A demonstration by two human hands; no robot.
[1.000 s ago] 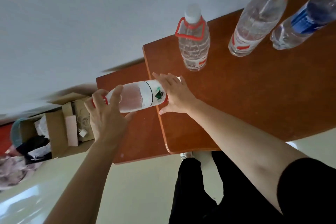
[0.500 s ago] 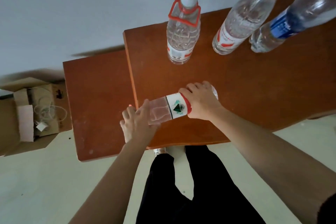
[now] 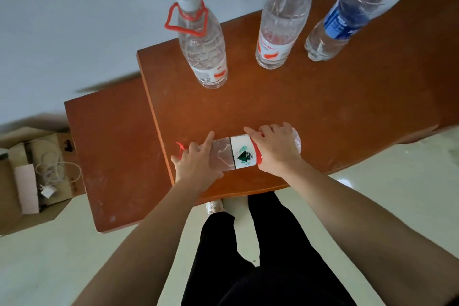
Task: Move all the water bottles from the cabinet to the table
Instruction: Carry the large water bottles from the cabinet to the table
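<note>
Three bottles stand upright along the far side of the worktop [image 3: 323, 112]: a left bottle [image 3: 203, 47], a middle bottle [image 3: 280, 30] and a blue-label bottle [image 3: 347, 20]. A fourth bottle [image 3: 223, 154] lies horizontal near the front left corner, neck end at the worktop's left edge. Contact with the surface cannot be confirmed. The left hand [image 3: 196, 166] holds the neck end, index finger straight along the shoulder. The right hand [image 3: 275, 151] closes its grip over the base end. The step in hand appears to be placement of the fourth bottle. The next move probably calls for tipping it onto its base, clear of the edge, before release, since a cylinder left on its side may roll. The fourth bottle is clear plastic with a white label, a green triangular mark, a red band and a red loop at the neck.
</note>
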